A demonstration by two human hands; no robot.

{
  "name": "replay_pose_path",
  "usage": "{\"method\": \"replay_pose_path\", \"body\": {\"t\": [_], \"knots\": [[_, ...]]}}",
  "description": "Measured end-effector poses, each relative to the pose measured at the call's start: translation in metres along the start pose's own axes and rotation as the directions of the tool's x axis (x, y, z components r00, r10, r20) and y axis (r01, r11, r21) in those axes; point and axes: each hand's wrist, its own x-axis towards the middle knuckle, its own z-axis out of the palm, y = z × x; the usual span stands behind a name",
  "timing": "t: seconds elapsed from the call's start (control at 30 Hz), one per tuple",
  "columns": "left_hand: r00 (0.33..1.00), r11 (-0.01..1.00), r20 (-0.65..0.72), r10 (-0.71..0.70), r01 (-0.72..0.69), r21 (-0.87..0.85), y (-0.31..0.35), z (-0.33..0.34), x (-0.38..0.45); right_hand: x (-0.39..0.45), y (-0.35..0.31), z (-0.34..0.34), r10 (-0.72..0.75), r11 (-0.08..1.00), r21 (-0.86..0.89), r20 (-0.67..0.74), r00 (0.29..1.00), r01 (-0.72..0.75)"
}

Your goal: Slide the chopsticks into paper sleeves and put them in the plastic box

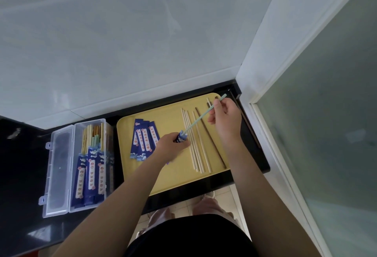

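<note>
The left hand is closest. Its fingers curl around a blue paper sleeve, keeping the open end pointed up so it can take the sticks. The tips of the green chopsticks sit just inside that mouth. Farther away, the right hand pinches their top end, probably to push them down. More chopsticks lie on the yellow tray between both hands. The plastic box waits open, left of the left fingers.

Glossy black counter; clear plastic box; matt yellow tray.
</note>
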Motion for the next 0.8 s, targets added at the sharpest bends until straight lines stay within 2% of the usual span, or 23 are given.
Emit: {"method": "replay_pose_path", "body": {"t": [0.1,0.2,0.47,0.53,0.6,0.67,0.73,0.8], "knots": [[1.0,0.998,0.015,-0.011,0.012,-0.067,0.0,0.003,0.001,0.0,0.001,0.0,-0.013,1.0,-0.023,0.043,0.999,0.014],[1.0,0.996,0.019,-0.006,0.007,-0.088,0.001,0.005,0.002,0.003,0.003,-0.007,-0.026,0.999,-0.028,0.018,1.0,0.027],[0.998,0.997,0.04,0.056,-0.054,-0.059,0.02,0.02,0.006,0.009,0.008,-0.018,-0.012,0.999,-0.039,0.047,0.999,0.014],[0.997,0.996,0.045,0.069,-0.066,-0.066,0.027,0.023,0.008,0.01,0.011,-0.018,0.018,0.992,-0.127,0.165,0.986,0.003],[0.997,0.993,0.049,0.067,-0.062,-0.099,0.033,0.025,0.009,0.01,0.016,-0.018,0.12,0.95,-0.311,0.358,0.926,-0.003],[0.999,0.99,0.041,0.035,-0.029,-0.138,0.038,0.027,0.011,0.012,0.027,-0.021,0.227,0.91,-0.414,0.444,0.867,-0.026],[1.0,0.983,0.014,-0.007,0.01,-0.183,0.039,0.03,0.014,0.018,0.04,-0.027,0.242,0.888,-0.457,0.36,0.901,-0.056],[0.999,0.975,-0.002,-0.043,0.041,-0.22,0.037,0.034,0.017,0.023,0.054,-0.035,0.16,0.804,-0.595,0.222,0.962,0.003]]}}
